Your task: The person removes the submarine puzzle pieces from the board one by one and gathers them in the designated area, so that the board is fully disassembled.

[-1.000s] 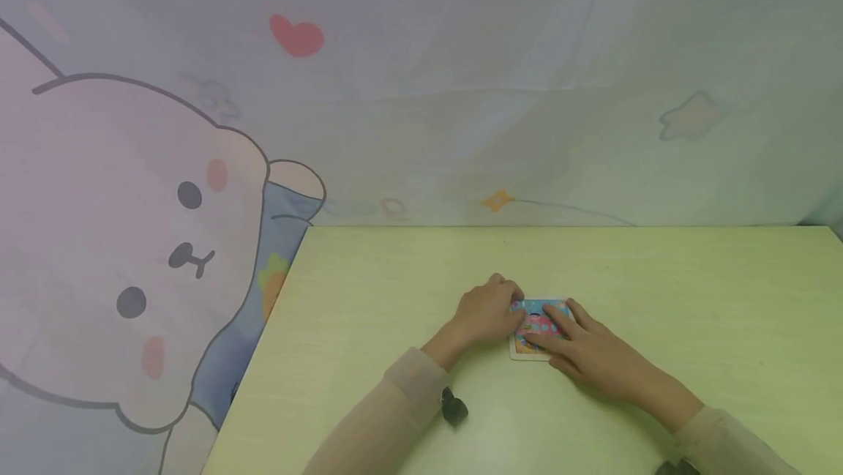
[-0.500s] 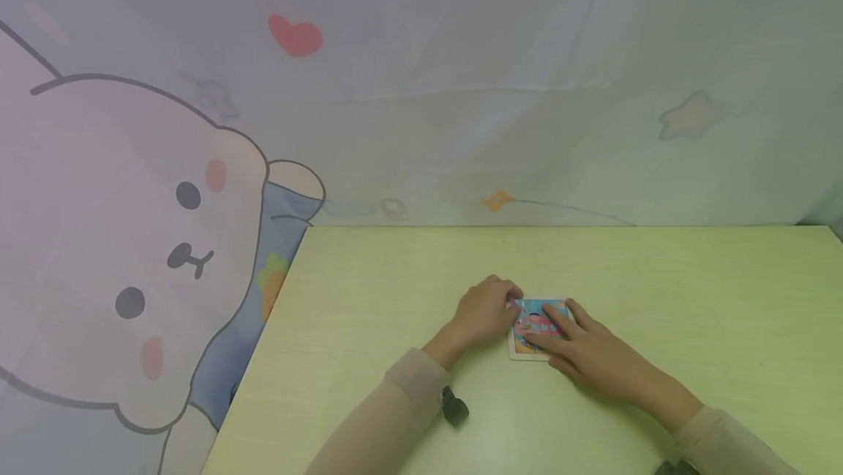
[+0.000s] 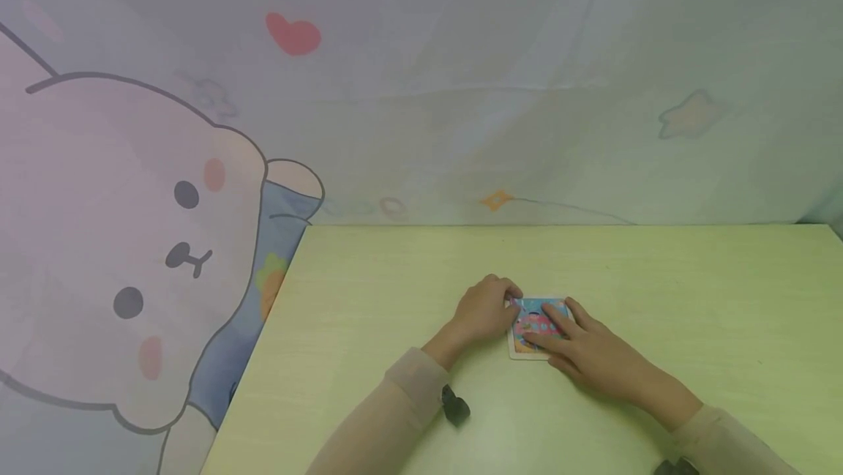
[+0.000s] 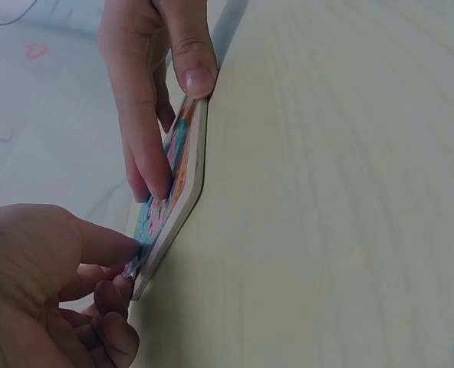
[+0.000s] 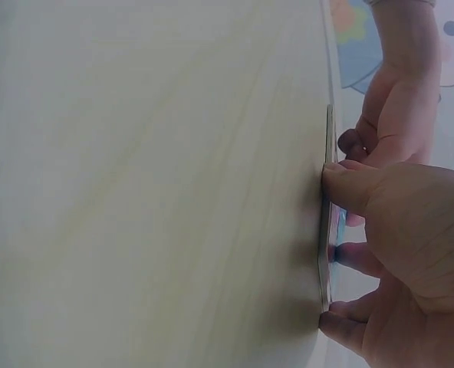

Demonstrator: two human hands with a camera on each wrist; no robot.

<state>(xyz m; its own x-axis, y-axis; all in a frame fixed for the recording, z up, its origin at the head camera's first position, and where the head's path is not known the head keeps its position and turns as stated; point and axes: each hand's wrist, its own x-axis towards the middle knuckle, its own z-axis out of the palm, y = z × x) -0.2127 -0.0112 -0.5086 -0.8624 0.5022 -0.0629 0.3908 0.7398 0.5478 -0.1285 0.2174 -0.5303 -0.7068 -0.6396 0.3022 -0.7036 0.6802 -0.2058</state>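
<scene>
A small square board [image 3: 520, 355] with a white border and a bright blue, pink and orange picture lies on the table. My left hand [image 3: 483, 309] is at its far left corner, where thumb and forefinger pinch a small thin blue piece [image 4: 132, 268] at the picture's edge. Whether this piece is loose from the picture, I cannot tell. My right hand [image 3: 596, 350] holds the board from the right. Two of its fingers press on the picture, the thumb [image 5: 348, 184] lies against the near edge, and another finger touches the far side. Part of the picture is hidden under those fingers.
The pale yellow-green table [image 3: 369, 270] extends around the board. Behind it hangs a cloth [image 3: 461, 131] printed with hearts, stars and a large cartoon animal [image 3: 158, 226] on the left. A black item [image 3: 454, 406] sits at the left sleeve.
The left thumb and fingers have shifted slightly left, so more of the picture's left part shows. The right hand and board stay in place.
</scene>
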